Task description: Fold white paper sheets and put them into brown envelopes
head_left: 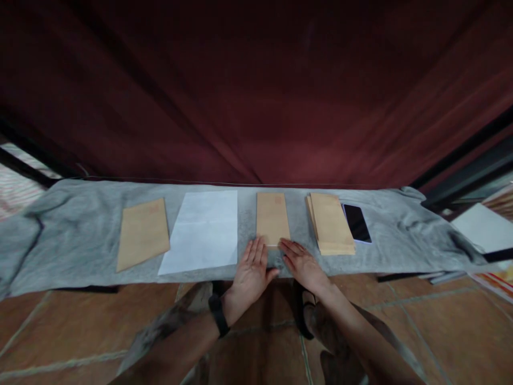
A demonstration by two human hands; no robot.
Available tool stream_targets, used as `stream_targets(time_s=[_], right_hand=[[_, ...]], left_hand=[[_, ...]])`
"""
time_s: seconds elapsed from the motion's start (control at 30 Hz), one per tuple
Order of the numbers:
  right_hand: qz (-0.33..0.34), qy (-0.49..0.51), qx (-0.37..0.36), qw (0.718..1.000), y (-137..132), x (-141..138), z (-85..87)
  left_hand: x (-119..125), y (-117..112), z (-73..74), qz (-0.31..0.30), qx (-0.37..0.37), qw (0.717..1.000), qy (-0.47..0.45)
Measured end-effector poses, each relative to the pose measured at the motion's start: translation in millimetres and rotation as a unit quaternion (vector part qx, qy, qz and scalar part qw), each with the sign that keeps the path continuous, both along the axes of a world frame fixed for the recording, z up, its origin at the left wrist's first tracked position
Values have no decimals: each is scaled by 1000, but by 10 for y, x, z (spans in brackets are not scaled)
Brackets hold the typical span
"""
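Note:
A brown paper envelope (272, 216) lies flat in front of me on a grey cloth. On its near left corner rests my left hand (252, 267), fingers stretched out flat and thumb apart. My right hand (303, 264) lies on the near right corner, its fingers extended too. A thin pale edge shows between the fingertips at the envelope's near end. To the right is a stack of brown envelopes (331, 222). White paper sheets (204, 230) lie to the left, and beyond them another brown envelope (143, 234) sits turned at an angle.
The grey cloth (401, 230) covers a long narrow table. A phone (357, 223) lies against the envelope stack's right side. Behind the table hangs a dark red curtain (256, 117). A white flat object (484, 227) is at the far right, above the tiled floor (452, 331).

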State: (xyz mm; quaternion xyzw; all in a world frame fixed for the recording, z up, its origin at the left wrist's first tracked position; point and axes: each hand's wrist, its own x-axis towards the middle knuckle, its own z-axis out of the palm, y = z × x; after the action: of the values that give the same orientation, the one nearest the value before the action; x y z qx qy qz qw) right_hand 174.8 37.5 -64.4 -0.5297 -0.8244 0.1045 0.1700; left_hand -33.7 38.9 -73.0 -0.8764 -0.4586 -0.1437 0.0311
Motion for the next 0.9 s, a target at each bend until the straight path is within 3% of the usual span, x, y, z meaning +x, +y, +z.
stream_targets(time_s=[0.07,0.2,0.37,0.57,0.9], right_hand=[[-4,-7,-9,1000,12,-16,18],[-5,-21,-21,1000,36,-12,29],[3,-28,-5,1000,60,-13,-4],[49,-4,1,999,60,-207,-78],[15,-52,24,998,-36,-81,-217]], left_hand=[[91,-2,30,-24,-7,1000,9],[201,-13,1,-3,-29,999,38],[203,-55,-80,-12,-36,997,64],[258,-61,-133,7,-27,995,94],[204,-70,-165,-1,-26,995,95]])
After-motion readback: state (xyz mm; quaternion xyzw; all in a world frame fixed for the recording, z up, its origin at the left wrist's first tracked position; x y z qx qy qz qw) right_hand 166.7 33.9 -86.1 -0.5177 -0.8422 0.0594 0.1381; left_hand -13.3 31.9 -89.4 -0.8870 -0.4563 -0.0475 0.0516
